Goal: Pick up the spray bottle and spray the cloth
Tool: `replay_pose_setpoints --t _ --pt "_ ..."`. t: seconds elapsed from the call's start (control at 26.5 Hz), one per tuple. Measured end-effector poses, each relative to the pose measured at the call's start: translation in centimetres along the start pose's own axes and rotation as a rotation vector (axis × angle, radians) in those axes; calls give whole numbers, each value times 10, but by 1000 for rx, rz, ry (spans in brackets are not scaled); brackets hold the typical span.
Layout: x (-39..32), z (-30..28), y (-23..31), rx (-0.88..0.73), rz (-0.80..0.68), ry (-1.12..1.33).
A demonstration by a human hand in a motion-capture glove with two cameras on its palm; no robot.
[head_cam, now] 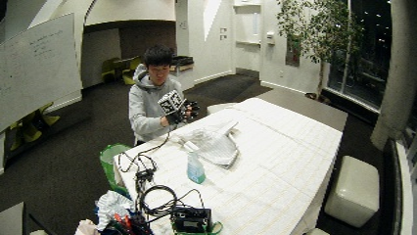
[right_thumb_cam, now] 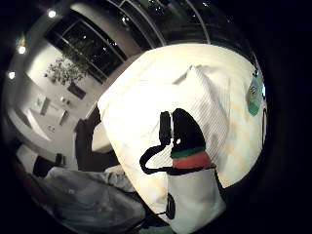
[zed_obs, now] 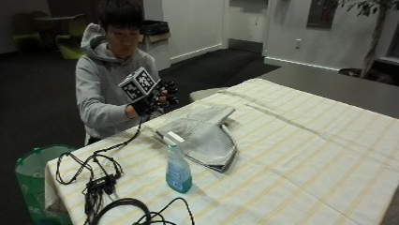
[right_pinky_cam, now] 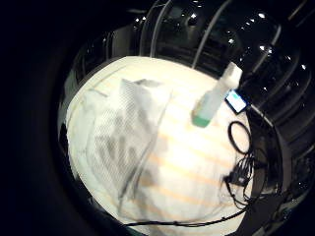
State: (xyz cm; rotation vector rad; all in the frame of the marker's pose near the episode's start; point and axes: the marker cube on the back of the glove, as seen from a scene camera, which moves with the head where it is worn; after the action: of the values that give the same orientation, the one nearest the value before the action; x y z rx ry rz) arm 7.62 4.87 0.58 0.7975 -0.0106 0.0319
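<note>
Nearest in the outside view, black cables (zed_obs: pixel 103 183) trail across the striped tablecloth (zed_obs: pixel 299 154) at about seven o'clock. Just past them stands the spray bottle (zed_obs: pixel 177 166), upright, with blue liquid and a white trigger head, touched by no hand. Beyond it, toward twelve o'clock from the bottle and close beside it, lies the cloth (zed_obs: pixel 203 133), a folded grey checked piece flat on the table. Farther back, at about ten o'clock from the cloth, the seated person holds the gloved right hand (zed_obs: pixel 156 98) raised in front of the chest, above the table's edge, fingers loosely bent and holding nothing.
</note>
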Motion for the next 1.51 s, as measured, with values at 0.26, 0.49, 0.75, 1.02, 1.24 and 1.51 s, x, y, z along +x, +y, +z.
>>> replay_pose_setpoints --t 0.26,0.49,0.75,1.02,1.24,1.51 --pt "46 -4 7 129 148 -54" --pt "75 -1 3 144 212 18" --pt "100 5 -9 158 251 7" --pt "114 10 -17 161 284 -20" --pt "132 15 -24 181 366 -92" --pt "157 22 -30 159 468 -189"
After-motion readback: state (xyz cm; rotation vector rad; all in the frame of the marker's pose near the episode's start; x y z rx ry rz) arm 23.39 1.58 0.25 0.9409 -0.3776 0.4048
